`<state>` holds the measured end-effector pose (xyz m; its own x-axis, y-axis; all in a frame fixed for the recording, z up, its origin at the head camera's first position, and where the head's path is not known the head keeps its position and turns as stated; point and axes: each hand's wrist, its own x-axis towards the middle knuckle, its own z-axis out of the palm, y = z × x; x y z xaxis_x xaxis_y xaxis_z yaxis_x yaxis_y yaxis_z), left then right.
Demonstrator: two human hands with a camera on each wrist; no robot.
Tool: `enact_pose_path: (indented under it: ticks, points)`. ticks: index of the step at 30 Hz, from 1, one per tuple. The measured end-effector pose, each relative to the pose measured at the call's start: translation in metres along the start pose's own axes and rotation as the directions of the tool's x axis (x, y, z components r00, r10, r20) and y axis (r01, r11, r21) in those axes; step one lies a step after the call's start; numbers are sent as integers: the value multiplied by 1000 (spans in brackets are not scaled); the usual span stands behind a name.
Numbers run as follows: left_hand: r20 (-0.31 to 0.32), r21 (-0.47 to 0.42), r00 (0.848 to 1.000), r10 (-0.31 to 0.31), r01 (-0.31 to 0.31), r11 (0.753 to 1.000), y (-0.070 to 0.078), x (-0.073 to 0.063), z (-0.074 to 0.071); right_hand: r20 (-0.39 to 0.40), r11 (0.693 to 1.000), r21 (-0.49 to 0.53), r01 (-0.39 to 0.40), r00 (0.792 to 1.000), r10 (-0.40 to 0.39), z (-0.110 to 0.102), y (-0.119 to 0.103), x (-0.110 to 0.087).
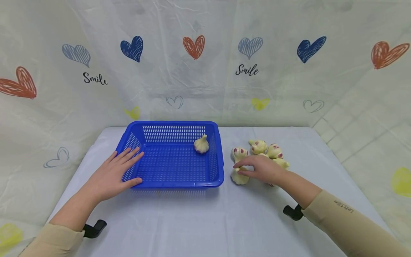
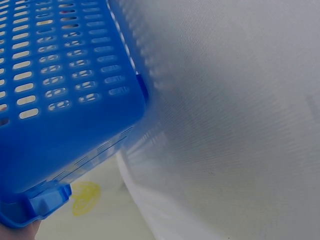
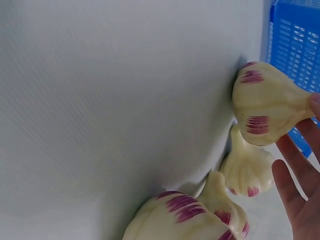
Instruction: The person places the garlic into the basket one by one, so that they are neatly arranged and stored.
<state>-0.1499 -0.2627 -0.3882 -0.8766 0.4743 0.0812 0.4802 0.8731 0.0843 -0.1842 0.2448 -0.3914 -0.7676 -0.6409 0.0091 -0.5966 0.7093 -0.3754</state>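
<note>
A blue plastic basket (image 1: 173,184) stands on the table with one garlic bulb (image 1: 201,144) inside, towards its right back. My left hand (image 1: 112,175) rests on the basket's left rim, fingers spread and straight over the edge. To the right of the basket, my right hand (image 1: 260,169) pinches the stem of a garlic bulb (image 3: 265,102) between thumb and fingers. That bulb is at or just above the cloth. Another garlic bulb (image 1: 239,153) lies right behind it. More purple-marked bulbs lie behind and under the right hand, partly hidden by it.
A white cloth (image 1: 192,225) covers the table. Behind it hangs a pale curtain (image 1: 212,82) printed with hearts and the word Smile. Loose garlic bulbs (image 1: 275,151) lie grouped right of the basket. A black strap mount (image 1: 293,212) juts from the right wrist.
</note>
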Motion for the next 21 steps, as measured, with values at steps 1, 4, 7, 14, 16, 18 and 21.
enact_pose_path:
  ticks: [1, 4, 7, 14, 16, 18, 21]
  points:
    - [-2, -1, 1000, 1, -1, 1000, 0, 0, 0, -1, 1000, -2, 1, 1000, -1, 0, 0, 0]
    - [-6, -3, 1000, 0, 0, 1000, 0, 0, 1, -7, 1000, -7, -4, 1000, 3, 0, 0, -1]
    - [-6, -6, 1000, -4, 4, 1000, 0, 0, 1, -13, 1000, -3, -20, 1000, 20, 0, 2, -2]
    - [2, -12, 1000, -8, 8, 1000, 0, 0, 0, -52, 995, 56, -79, 995, 82, -8, 5, -6]
    - [2, -10, 1000, -6, 6, 1000, 0, 0, 0, -62, 992, 85, -95, 993, 100, -11, 4, -7]
    - [3, -10, 1000, -6, 6, 1000, 0, 0, -1, -74, 989, 101, -108, 991, 116, -16, 2, -8]
    - [5, -7, 1000, -6, 6, 1000, 1, 0, -1, -101, 989, 98, -108, 988, 118, -22, -2, -9]
